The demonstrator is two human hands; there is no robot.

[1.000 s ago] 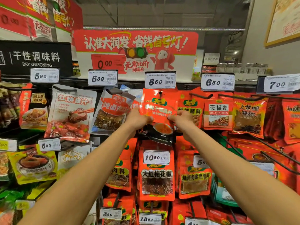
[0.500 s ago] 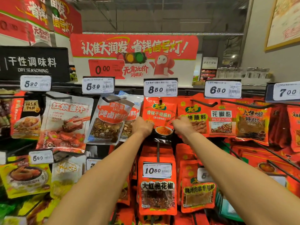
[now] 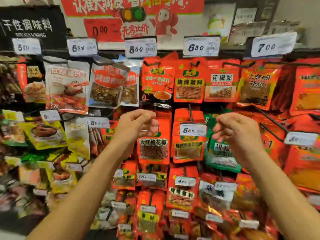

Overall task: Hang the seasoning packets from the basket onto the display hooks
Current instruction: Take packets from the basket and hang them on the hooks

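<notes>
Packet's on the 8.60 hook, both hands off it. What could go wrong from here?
1. The orange packet hangs alone at the hook's front; if seated shallow, it may slip off.
2. Left hand and right hand sit close to the lower-row packets; pulling back could snag one.
3. The frame is blurred, so the seating cannot be confirmed.

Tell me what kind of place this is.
Most likely a supermarket's dry seasoning aisle: seasoning packets hang on hooks, price tags sit above each row, and a black sign reads "dry seasoning" beside a red promotional banner.
</notes>
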